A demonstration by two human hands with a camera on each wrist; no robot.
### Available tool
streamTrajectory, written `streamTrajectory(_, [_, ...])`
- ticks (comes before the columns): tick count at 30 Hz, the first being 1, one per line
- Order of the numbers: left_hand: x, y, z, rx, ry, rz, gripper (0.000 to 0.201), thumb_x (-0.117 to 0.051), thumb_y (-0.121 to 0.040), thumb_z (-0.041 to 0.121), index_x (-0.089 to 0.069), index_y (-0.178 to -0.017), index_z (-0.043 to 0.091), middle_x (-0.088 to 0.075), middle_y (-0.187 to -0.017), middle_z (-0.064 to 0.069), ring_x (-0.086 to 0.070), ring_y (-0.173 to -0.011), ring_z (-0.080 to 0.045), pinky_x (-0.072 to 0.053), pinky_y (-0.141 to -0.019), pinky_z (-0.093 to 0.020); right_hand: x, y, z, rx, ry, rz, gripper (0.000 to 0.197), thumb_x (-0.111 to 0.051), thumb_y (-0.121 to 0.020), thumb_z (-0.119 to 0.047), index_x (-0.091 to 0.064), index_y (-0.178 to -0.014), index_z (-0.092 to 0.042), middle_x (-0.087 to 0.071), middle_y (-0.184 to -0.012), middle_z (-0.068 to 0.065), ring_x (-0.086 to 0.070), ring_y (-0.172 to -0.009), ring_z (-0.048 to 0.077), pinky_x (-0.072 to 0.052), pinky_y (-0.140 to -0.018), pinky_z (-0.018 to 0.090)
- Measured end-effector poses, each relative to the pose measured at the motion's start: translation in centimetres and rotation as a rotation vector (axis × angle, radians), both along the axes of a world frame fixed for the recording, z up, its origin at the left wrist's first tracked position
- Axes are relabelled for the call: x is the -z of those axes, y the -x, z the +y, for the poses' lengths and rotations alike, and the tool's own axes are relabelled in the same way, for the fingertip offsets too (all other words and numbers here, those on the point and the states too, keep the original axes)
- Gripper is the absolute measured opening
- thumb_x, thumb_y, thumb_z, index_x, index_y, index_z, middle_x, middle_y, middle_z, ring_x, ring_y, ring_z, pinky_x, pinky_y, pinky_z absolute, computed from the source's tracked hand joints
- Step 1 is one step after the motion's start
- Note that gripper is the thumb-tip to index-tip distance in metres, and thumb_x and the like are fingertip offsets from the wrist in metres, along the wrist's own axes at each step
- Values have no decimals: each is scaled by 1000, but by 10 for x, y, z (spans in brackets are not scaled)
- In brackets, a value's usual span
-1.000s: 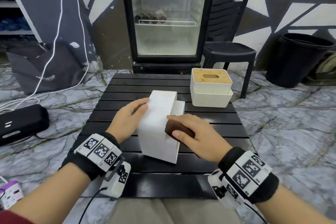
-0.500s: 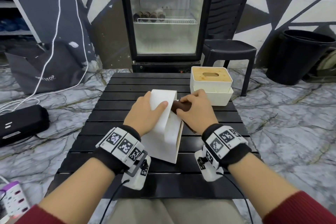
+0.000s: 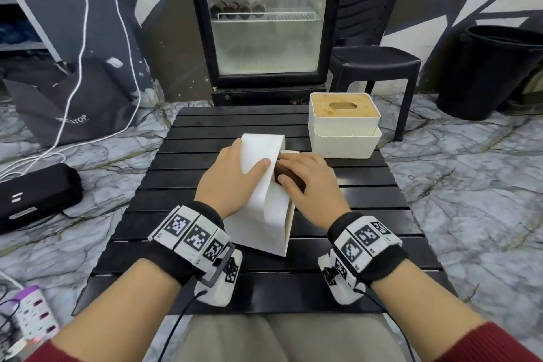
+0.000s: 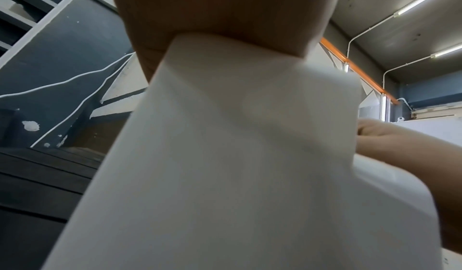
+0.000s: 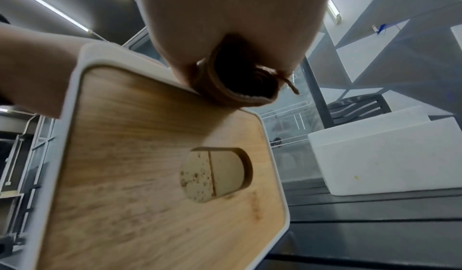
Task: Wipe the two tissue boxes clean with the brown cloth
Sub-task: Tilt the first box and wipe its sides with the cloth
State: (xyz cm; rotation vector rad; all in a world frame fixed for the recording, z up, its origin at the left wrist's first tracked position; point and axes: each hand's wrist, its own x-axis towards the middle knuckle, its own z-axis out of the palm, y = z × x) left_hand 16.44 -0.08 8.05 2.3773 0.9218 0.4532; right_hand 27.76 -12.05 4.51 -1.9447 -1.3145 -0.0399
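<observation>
A white tissue box (image 3: pixel 264 214) lies tipped on its side on the black slatted table (image 3: pixel 264 282), its wooden lid (image 5: pixel 162 175) facing right. My left hand (image 3: pixel 235 179) grips its upper far end, thumb over the top face; the left wrist view shows the palm (image 4: pixel 217 7) over the white wall (image 4: pixel 225 155). My right hand (image 3: pixel 314 185) holds the bunched brown cloth (image 3: pixel 286 178) against the lid's upper part, and the cloth (image 5: pixel 237 84) touches the wood below my fingers. The second tissue box (image 3: pixel 343 129) stands upright at the table's back right.
A glass-door fridge (image 3: pixel 264 23) stands behind the table, a black plastic chair (image 3: pixel 373 62) beside it. A black bin (image 3: pixel 496 70) is at the right on the marble floor. A black case (image 3: pixel 35 194) and white cables (image 3: pixel 76 91) lie to the left.
My right hand slid the cloth along the lid from the near part toward the far end, then slightly back. My left hand shifted from the box's side to over its top.
</observation>
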Motion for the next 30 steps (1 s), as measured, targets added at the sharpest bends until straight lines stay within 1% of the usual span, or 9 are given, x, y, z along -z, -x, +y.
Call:
streamTrajectory(2, [0,-1,0,4,0,8,52,-44,-90,51,-39,-132,21,-47,-129,-4,-52,-105,-23,-38,-78,-34,1,-5,2,-4,10,-7,29,-52,-90,-24,-59,-118,-26,-55,-125,-14,-38,-120,13,-30,-98,36])
streamTrajectory(5, [-1,-1,0,5,-1,13,52,-44,-90,51,-39,-131,20,-47,-129,-5,-52,-102,-21,-38,-78,-34,2,-11,7,-16,0,5,28,-52,-90,-23,-59,-117,-25,-56,-123,-12,-38,-120,14,-32,-98,40])
streamTrajectory(10, [-2,-1,0,6,3,14,54,-45,-89,52,-39,-132,20,-46,-130,-5,-51,-108,-24,-41,-84,-37,3,-24,16,-22,-22,7,27,-52,-90,-21,-61,-115,-23,-57,-122,-9,-42,-117,17,-34,-99,44])
streamTrajectory(15, [-2,-1,0,8,13,4,53,-46,-89,51,-40,-132,21,-46,-130,-4,-52,-109,-24,-39,-82,-35,3,-29,21,-2,-44,28,28,-52,-90,-18,-60,-117,-20,-57,-123,-5,-41,-117,18,-34,-100,40])
streamTrajectory(21, [-1,-1,-1,-10,9,2,54,-47,-89,52,-40,-131,19,-47,-129,-4,-52,-105,-22,-35,-77,-32,3,-19,20,17,-42,58,28,-51,-90,-17,-60,-116,-22,-57,-124,-6,-40,-118,18,-32,-100,42])
streamTrajectory(25, [-1,-1,-2,-12,13,-5,53,-47,-88,53,-41,-129,19,-47,-129,-4,-49,-95,-18,-35,-76,-32,4,-9,15,10,-67,80,28,-52,-89,-16,-60,-115,-22,-57,-122,-6,-40,-117,18,-34,-99,43])
streamTrajectory(30, [1,-1,-1,-17,13,-7,53,-48,-87,54,-43,-127,19,-48,-127,-4,-52,-98,-22,-34,-75,-31,8,0,9,-4,-80,70,29,-53,-88,-16,-60,-116,-21,-55,-125,-7,-40,-118,19,-33,-100,42])
